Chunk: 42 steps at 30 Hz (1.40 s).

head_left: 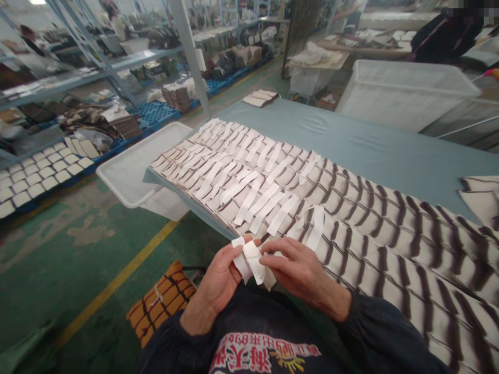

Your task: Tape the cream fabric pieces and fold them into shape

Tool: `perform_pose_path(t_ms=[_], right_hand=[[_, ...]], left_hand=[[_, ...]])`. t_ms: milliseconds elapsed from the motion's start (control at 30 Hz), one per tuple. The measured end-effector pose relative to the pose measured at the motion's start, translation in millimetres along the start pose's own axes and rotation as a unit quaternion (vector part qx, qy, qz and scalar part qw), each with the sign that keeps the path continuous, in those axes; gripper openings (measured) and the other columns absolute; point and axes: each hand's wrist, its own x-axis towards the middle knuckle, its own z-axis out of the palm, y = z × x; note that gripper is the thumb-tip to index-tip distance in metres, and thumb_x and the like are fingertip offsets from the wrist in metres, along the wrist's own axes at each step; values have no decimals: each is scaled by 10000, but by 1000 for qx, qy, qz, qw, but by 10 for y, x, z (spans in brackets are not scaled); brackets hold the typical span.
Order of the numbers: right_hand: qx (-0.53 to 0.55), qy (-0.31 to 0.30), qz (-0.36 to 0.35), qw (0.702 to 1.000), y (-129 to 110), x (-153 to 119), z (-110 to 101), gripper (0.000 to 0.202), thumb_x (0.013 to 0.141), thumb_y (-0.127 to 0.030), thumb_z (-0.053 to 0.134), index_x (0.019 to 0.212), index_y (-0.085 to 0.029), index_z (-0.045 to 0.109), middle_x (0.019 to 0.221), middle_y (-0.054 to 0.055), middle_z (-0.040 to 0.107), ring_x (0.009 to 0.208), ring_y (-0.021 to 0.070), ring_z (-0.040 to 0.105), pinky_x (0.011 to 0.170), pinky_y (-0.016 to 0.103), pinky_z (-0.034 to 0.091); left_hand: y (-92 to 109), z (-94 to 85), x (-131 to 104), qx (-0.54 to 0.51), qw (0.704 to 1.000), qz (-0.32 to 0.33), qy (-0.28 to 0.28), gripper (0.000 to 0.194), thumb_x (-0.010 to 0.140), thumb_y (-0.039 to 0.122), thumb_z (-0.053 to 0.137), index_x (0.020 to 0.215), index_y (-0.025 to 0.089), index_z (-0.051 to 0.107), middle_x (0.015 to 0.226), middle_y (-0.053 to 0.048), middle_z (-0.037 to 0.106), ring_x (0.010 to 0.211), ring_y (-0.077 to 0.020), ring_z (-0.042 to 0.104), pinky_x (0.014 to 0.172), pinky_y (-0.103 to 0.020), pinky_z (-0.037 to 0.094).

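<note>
Dark garment [280, 317] nearest. Left hand [218, 275] closed round bunched white strips [252, 259] before it; right hand [302, 267] half-curled, fingertips at strips, perhaps pinching, grip unclear. Loose strips [317, 228] across dark-edged pieces [354, 246] on table [343, 127].

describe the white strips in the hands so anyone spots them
Find the large blue table. At its near edge, between left hand and right hand, are bunched thin white strips. Neighbouring strips lie across cream, brown-edged pieces; only these are held.
</note>
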Motion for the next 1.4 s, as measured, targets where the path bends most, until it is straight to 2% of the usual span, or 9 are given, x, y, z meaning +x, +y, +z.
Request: perform_pose_path(t_ms=[233, 400, 567, 667, 733, 1000, 1167, 1233, 1400], right_hand=[[13, -22, -4, 1000, 0, 28, 37, 151, 948, -98, 582, 999, -232, 633, 987, 63, 726, 845, 189, 662, 743, 321, 557], [118, -7, 75, 990, -7, -10, 83, 143, 955, -98, 569, 997, -228, 613, 965, 57, 727, 896, 179, 668, 793, 311, 557], [182, -22, 238, 954, -38, -85, 110, 77, 966, -195, 573, 934, -214, 641, 898, 39, 709, 823, 175, 661, 761, 303, 536], [198, -26, 327, 924, -78, -90, 124, 124, 957, -248, 581, 872, -197, 657, 774, 8, 688, 698, 150, 631, 668, 266, 509], [212, -13, 363, 907, -98, -83, 136, 164, 951, -274, 580, 832, -191, 657, 720, -5, 673, 651, 138, 608, 632, 253, 491], [277, 53, 442, 852, -63, -99, 180, 242, 933, -402, 634, 817, -190, 653, 732, 6, 666, 650, 139, 571, 587, 246, 461], [315, 114, 448, 829, -28, 1, 102, 341, 895, -521, 682, 842, -185, 662, 749, 23, 686, 648, 144, 590, 610, 263, 506], [335, 134, 448, 818, -16, 81, 55, 362, 881, -545, 692, 850, -187, 656, 690, 9, 673, 602, 139, 593, 584, 261, 514], [383, 149, 466, 784, -7, 255, -1, 367, 854, -543, 713, 810, -201, 590, 528, -24, 639, 493, 130, 590, 531, 243, 500]], left_hand=[[2, -10, -28, 5, 1000, -2, 8, 280, 849, 193, 710, 1109, 101, 758, 1029, -140, 824, 824, -218, 767, 706, -288, 629], [-5, -24, -51, 20, 1000, 4, -13, 352, 774, 254, 820, 1088, 105, 764, 1006, -138, 827, 805, -212, 759, 727, -290, 618], [-53, -89, -66, 61, 997, 18, -53, 503, 710, 331, 897, 1146, 131, 745, 1034, -120, 822, 824, -197, 750, 767, -283, 593], [-93, -139, -61, 92, 994, 37, -54, 564, 690, 299, 912, 1200, 145, 724, 1136, -127, 801, 922, -211, 747, 840, -290, 570], [-115, -160, -56, 114, 991, 53, -53, 593, 694, 276, 907, 1238, 154, 708, 1175, -126, 788, 945, -215, 740, 873, -299, 557], [-172, -171, -46, 193, 974, 114, -35, 552, 742, 245, 852, 1265, 154, 700, 1109, -85, 791, 919, -203, 705, 848, -268, 525], [-195, -147, -45, 202, 969, 132, -53, 512, 749, 263, 838, 1234, 148, 723, 1115, -95, 792, 999, -246, 700, 912, -298, 512], [-197, -127, -50, 205, 969, 126, -56, 480, 748, 261, 835, 1206, 151, 741, 1071, -90, 804, 990, -248, 700, 912, -299, 511], [-228, -119, -23, 212, 970, 111, -35, 403, 812, 248, 739, 1205, 157, 752, 963, -60, 811, 767, -173, 671, 727, -251, 514]])
